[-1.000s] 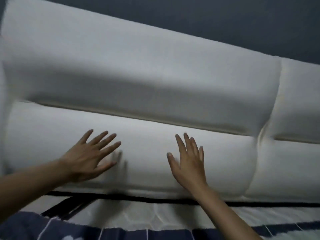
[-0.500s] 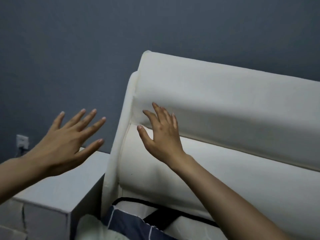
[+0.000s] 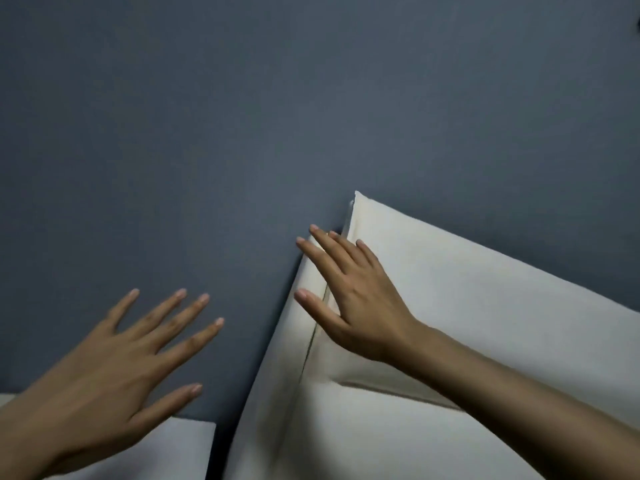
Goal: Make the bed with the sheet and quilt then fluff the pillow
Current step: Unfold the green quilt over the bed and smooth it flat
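The cream padded headboard [image 3: 485,306] of the bed fills the lower right, its left end rising against the wall. My right hand [image 3: 349,296] is spread in front of that upper left corner, fingers apart, holding nothing. My left hand [image 3: 114,379] hovers at the lower left with fingers splayed, empty, in front of the wall and above the nightstand. Sheet, quilt and pillow are out of view.
A dark blue-grey wall [image 3: 242,116] covers most of the view. A white nightstand [image 3: 187,448] stands at the bottom left, with a narrow dark gap between it and the headboard.
The view has swung left and up, from the headboard's middle to its left end and the wall. The mattress and dark bedding have dropped out of view. Both hands stay spread and empty.
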